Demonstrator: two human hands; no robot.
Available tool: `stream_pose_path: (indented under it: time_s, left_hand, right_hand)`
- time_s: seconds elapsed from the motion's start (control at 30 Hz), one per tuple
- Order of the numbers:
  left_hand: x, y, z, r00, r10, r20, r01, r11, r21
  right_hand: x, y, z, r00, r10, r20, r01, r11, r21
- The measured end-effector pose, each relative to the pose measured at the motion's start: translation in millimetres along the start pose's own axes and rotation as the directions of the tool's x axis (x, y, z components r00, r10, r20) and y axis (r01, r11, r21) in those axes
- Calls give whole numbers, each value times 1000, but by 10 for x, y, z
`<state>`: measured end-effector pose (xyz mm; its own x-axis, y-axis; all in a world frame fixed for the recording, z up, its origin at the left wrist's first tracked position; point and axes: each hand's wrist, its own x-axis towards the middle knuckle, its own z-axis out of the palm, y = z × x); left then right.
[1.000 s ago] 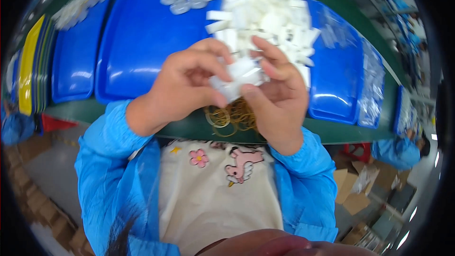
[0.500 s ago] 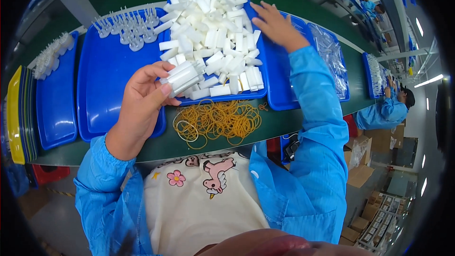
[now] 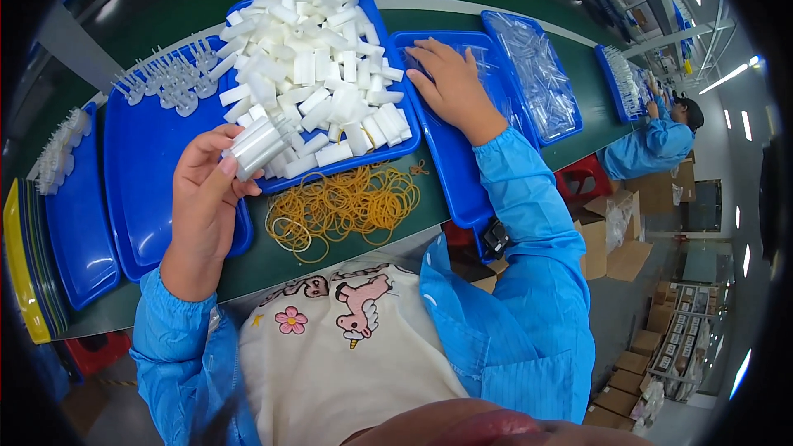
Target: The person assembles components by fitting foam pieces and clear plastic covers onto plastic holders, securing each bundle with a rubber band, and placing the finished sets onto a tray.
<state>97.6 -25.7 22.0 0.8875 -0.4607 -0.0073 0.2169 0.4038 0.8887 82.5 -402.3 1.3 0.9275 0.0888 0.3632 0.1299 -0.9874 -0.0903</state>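
In my left hand (image 3: 205, 202) is a short bundle of translucent whitish tubes (image 3: 261, 147), pinched between thumb and fingers over the near-left corner of the foam tray. Beside it, a blue tray (image 3: 400, 145) carries a tall heap of white foam blocks (image 3: 310, 66). My right hand (image 3: 453, 87) lies with fingers stretched out on another blue tray (image 3: 462, 186), its fingertips near that tray's left rim. Some clear thin pieces show in this tray past my fingers; the hand hides part of it. Tan rubber bands (image 3: 351, 206) lie in a loose pile in front of the foam tray.
A blue tray of clear tubes (image 3: 537, 74) sits farther right. On the left, a blue tray (image 3: 144, 190) holds white stemmed parts (image 3: 178, 74); a narrower tray (image 3: 78, 239) and stacked yellow-edged trays (image 3: 25, 264) stand beyond. A co-worker (image 3: 652, 144) sits at far right.
The tray under my right hand has come nearer to me, and its near end now sticks out past the foam tray. My left hand still holds the bundle. The view has turned.
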Motion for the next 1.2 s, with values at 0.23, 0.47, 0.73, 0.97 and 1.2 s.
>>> stream_pose_path:
  time_s: [0.23,0.47,0.73,0.97,1.2]
  left_hand:
    - [-46,-24,-1,1000,-6,2,7,999,-38]
    - [-33,-12,-25,1000,1,11,0,997,-77]
    - [-18,-6,-13,1000,-27,12,28,998,-56]
    - [-4,33,27,1000,-18,7,19,998,-56]
    - [-3,48,-6,998,-5,-67,2,999,-47]
  right_hand:
    - [452,176,189,995,78,59,-80,997,23]
    - [589,419,-14,958,-26,285,-32,980,198]
    - [-272,86,-586,944,-141,298,28,935,353]
    - [24,865,-403,954,296,-42,-245,855,457]
    - [186,1009,-124,958,131,254,-177,970,169]
